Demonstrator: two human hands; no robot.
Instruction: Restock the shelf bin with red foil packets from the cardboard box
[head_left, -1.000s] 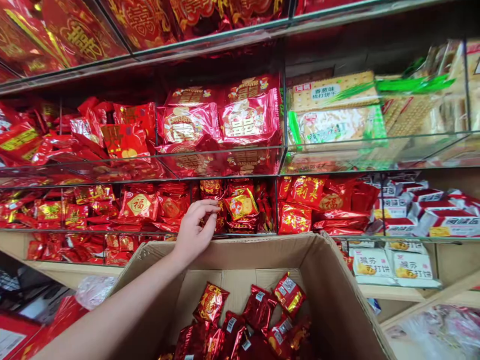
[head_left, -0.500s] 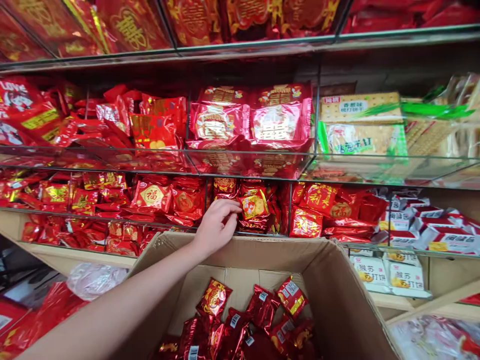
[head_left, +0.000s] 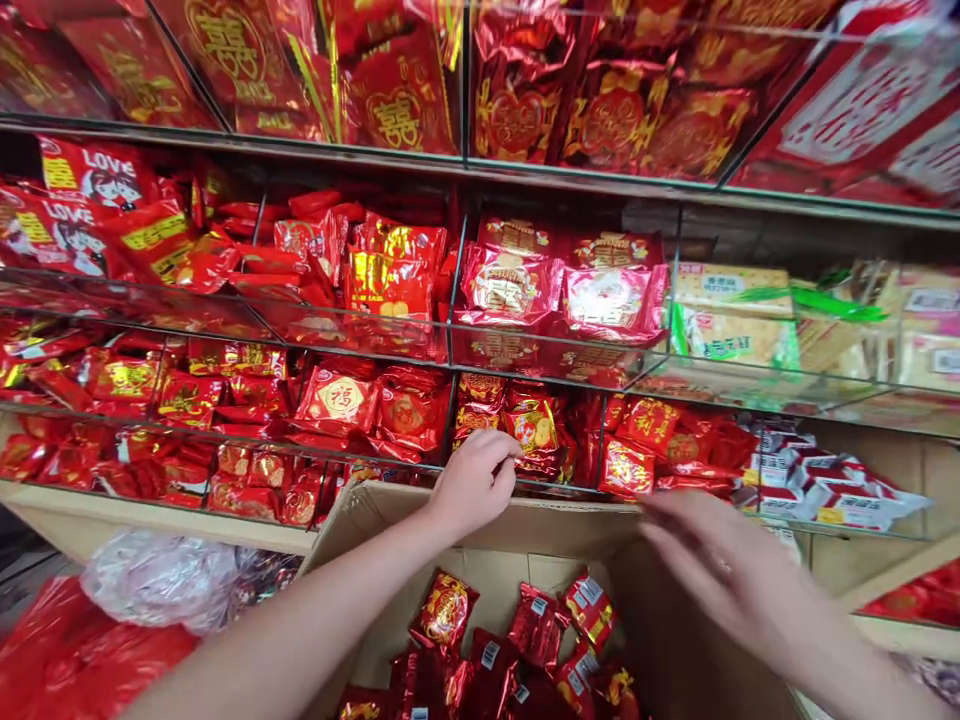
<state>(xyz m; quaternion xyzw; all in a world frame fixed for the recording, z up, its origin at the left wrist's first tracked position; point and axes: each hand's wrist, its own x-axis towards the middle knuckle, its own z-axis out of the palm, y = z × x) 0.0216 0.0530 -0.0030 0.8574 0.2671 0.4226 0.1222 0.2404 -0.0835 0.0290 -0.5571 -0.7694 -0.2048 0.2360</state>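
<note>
Left hand: at the front edge of the lower glass shelf, fingers curled, tips pinching at the red snack packets in the middle compartment.
Right hand: blurred, over the box's right side, fingers loosely spread, holding nothing.
Cardboard box: open below the shelf, loose packets covering only the bottom.
Progress: compartment already well filled; a fair heap left in the box.
Change: right hand newly in view; left hand still at the same compartment.
</note>
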